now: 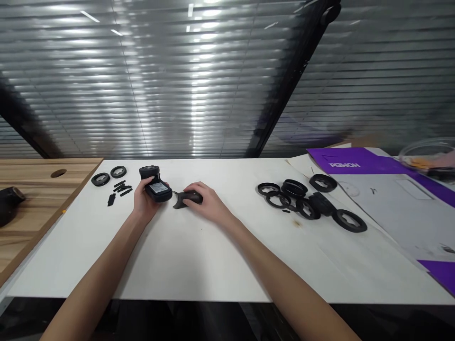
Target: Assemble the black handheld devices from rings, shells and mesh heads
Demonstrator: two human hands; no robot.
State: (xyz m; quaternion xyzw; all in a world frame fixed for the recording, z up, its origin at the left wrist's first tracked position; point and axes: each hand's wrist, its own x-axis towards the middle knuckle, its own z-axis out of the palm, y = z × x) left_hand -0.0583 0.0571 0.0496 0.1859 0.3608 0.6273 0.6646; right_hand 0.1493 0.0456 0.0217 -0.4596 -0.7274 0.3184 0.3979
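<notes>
L hand (145,200) curls round black device (156,183), label (159,188) up, prob. steadying it; R hand (205,199), part-closed, grips curved piece (182,198) alongside.

left hand (142,204) — bare | right hand (206,201) — bare | left forearm (108,260), right forearm (265,258): uncovered, slender, tapering

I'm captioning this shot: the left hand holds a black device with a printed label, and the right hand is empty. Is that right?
Not quite: the right hand isn't empty. The head view shows it holding a dark, curved-ended part.
</notes>
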